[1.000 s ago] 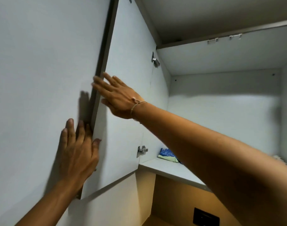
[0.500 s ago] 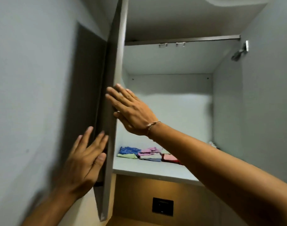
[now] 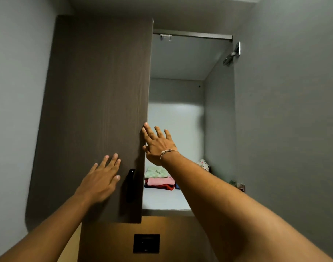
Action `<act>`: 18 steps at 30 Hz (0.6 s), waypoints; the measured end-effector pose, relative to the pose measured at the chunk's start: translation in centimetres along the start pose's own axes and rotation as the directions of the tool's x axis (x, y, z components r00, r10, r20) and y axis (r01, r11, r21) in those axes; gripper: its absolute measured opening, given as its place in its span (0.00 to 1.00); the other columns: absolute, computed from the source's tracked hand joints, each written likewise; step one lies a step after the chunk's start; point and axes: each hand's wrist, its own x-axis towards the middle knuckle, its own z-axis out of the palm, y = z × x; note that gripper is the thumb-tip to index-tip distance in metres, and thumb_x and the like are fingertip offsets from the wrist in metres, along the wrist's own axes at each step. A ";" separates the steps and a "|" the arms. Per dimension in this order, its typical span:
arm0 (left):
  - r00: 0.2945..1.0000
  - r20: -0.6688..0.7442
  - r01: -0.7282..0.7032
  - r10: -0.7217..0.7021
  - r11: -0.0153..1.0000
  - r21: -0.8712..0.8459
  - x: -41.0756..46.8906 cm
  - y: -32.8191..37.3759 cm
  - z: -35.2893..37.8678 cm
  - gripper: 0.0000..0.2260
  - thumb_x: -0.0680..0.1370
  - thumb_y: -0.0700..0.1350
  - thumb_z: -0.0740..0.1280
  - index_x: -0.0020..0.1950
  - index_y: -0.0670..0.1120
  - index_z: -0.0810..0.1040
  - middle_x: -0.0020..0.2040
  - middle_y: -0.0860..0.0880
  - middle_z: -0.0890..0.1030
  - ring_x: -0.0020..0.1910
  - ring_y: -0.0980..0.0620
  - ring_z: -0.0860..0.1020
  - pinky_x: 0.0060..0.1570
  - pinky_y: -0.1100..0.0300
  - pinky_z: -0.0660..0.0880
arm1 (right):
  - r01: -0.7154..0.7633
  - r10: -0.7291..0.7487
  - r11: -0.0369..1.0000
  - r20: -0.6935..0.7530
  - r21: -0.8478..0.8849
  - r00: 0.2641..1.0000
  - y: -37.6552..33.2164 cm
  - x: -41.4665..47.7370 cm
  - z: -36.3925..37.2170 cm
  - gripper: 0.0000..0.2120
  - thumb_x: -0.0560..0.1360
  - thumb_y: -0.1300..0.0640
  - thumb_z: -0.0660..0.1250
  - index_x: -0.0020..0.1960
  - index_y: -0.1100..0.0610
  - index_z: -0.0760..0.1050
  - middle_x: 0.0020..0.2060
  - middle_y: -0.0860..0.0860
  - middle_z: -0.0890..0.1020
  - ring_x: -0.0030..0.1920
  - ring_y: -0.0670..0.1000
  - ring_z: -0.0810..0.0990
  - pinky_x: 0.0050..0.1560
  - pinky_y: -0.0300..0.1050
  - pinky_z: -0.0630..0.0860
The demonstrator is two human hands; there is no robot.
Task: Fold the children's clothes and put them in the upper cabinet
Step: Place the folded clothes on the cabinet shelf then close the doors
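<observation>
Left hand lies spread flat on the dark cabinet door, centre-left of frame. Right hand, fingers splayed, touches the door's edge. Folded clothes sit on the cabinet shelf, lower centre.

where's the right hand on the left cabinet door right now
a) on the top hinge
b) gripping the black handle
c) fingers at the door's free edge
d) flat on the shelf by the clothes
c: the right hand has its fingertips against the free edge of the dark door, well above the black handle, which neither hand touches.
</observation>
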 end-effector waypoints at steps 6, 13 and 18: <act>0.999 -0.043 -0.005 0.004 1.000 -0.023 1.0 -0.8 2.2 0.25 0.84 0.51 0.49 0.77 0.48 0.41 0.77 0.52 0.38 0.77 0.52 0.39 0.77 0.48 0.43 | -0.027 0.027 1.000 0.007 0.008 1.000 0.5 1.7 2.3 0.30 0.82 0.46 0.46 0.78 0.51 0.37 0.78 0.49 0.38 0.78 0.58 0.41 0.76 0.61 0.42; 1.000 -0.010 -0.028 0.028 0.999 0.030 1.3 -1.5 1.6 0.26 0.83 0.51 0.53 0.78 0.48 0.46 0.79 0.52 0.43 0.78 0.51 0.44 0.76 0.49 0.47 | -0.012 0.011 0.999 0.041 0.031 0.999 0.6 0.4 2.8 0.29 0.82 0.46 0.46 0.78 0.51 0.38 0.78 0.49 0.39 0.78 0.58 0.40 0.76 0.63 0.41; 0.999 0.015 -0.047 0.047 0.999 0.022 1.6 1.0 -2.6 0.25 0.83 0.50 0.53 0.79 0.47 0.51 0.80 0.50 0.51 0.79 0.49 0.49 0.76 0.48 0.49 | -0.212 0.192 0.932 0.096 0.294 0.977 2.6 -8.5 3.1 0.28 0.82 0.48 0.47 0.78 0.51 0.39 0.78 0.47 0.39 0.78 0.55 0.39 0.76 0.61 0.40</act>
